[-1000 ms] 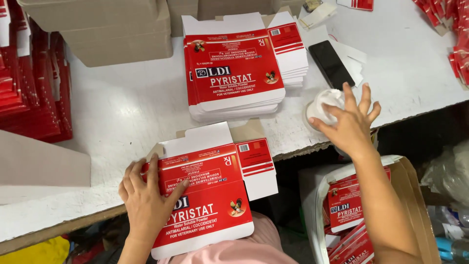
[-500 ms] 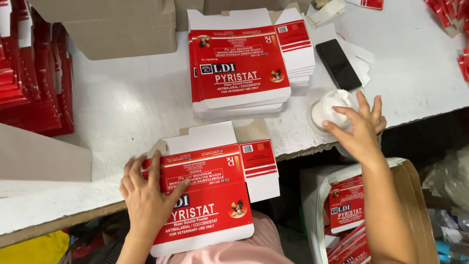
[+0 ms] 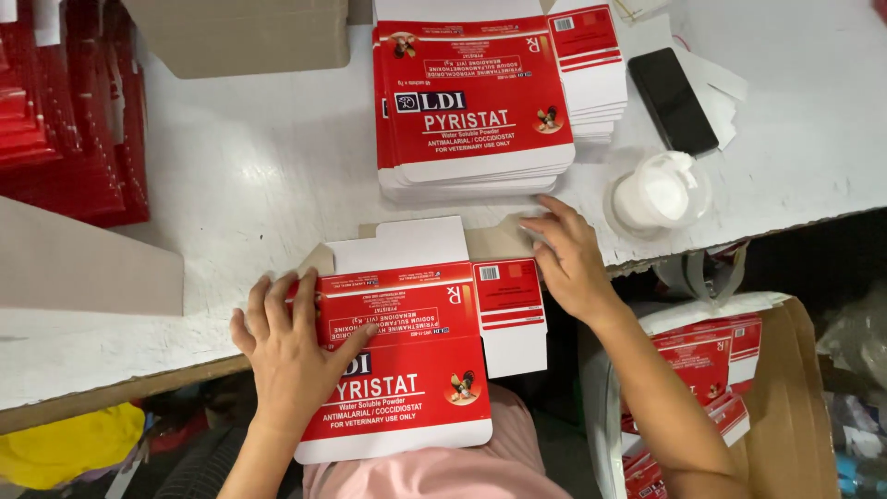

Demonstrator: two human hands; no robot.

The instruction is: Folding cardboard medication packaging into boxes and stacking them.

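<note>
1. Left hand: released, palm flat on the red flat carton at the counter edge.
2. Right hand: released, fingertips touching the carton's brown flap.
3. Just beyond: carton stack, white tub.

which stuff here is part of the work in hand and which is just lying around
In use: flat red carton under left hand; right hand at its flap; stack of flat cartons; white paste tub.
Lying about: black phone; brown cardboard box.
</note>
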